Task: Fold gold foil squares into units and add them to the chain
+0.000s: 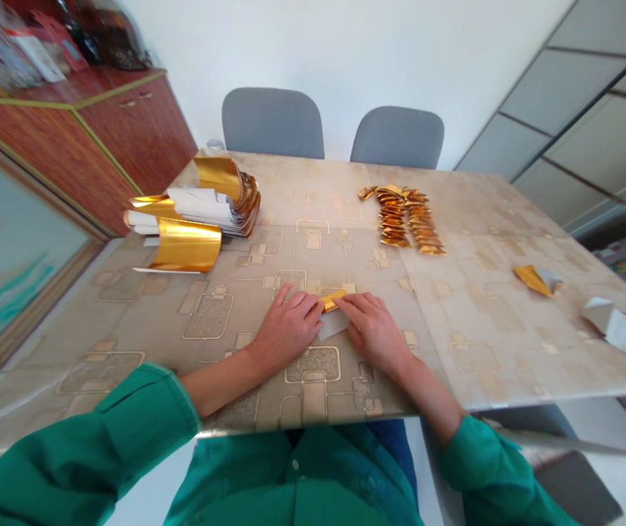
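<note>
A small piece of gold-faced, white-backed paper lies near the table's front edge, partly folded, with a white flap on its near side. On its left end, the fingers of my left hand press together, with one finger sticking out to the left. My right hand pinches the right end with its fingertips. Fingers hide both ends of the paper. Farther back, folded gold paper pieces stand in two tight rows. At the back left lies a pile of curled gold and white sheets.
A patterned cloth covers the table. One crumpled gold piece and a white scrap lie on the right. Two grey chairs stand at the far edge, before a white wall. A brown cabinet is beyond the left corner.
</note>
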A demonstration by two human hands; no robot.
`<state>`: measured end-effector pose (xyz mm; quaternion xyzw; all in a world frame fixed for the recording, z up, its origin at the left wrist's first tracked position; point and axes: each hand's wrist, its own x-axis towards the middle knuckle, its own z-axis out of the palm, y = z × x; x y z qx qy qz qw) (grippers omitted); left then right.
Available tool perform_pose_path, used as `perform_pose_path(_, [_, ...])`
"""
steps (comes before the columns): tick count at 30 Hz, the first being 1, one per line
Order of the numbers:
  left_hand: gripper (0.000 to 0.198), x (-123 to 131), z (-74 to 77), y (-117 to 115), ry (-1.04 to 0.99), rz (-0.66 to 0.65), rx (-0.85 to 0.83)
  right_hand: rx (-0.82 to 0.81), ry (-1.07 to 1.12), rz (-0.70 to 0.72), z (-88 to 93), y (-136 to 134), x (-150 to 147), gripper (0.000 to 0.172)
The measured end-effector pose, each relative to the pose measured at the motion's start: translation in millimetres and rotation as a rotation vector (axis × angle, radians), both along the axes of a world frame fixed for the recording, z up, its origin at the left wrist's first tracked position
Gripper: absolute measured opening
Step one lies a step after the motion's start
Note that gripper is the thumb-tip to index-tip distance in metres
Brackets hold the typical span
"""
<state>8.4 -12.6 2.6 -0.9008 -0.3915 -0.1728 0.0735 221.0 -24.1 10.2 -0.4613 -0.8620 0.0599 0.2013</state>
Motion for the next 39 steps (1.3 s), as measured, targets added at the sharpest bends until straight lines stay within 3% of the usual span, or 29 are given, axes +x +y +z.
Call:
perform_pose_path(4, [0.022, -3, -0.4, -1, 0.002, -0.028, -0.026, 0.009, -0.055, 0.011, -4.4, 9, 0, 0.038])
perform_pose_path(9, [0.029, -14, -8.8, 10, -0.028, -0.276, -0.051, 0.028, -0.070, 0.094, -8.3, 29, 21, 0.045])
perform_pose_path(13, [0.029, -21, -9.0, 22, -0.004, -0.381, -0.062, 0.046, -0.067, 0.127, -9.0, 37, 28, 0.045])
perform_pose_path(22, [0.025, -18, -8.7, 26, 0.019, -0.372, -0.059, 0.071, -0.055, 0.172, -3.2, 19, 19, 0.035])
perform_pose_path(27, [0.020, -15, -6.4, 42, -0.015, -0.463, -0.073, 0.085, -0.048, 0.176, -1.9, 17, 17, 0.022])
perform_pose_path(31, [0.022, -14, -2.0, 48, -0.030, -0.513, -0.047, 0.099, -0.061, 0.188, -2.1, 16, 15, 0.021])
perform_pose_path(39, [0.027, -11, -5.6, 43, -0.069, -0.426, -0.072, 0.074, -0.042, 0.195, -0.7, 15, 16, 0.020])
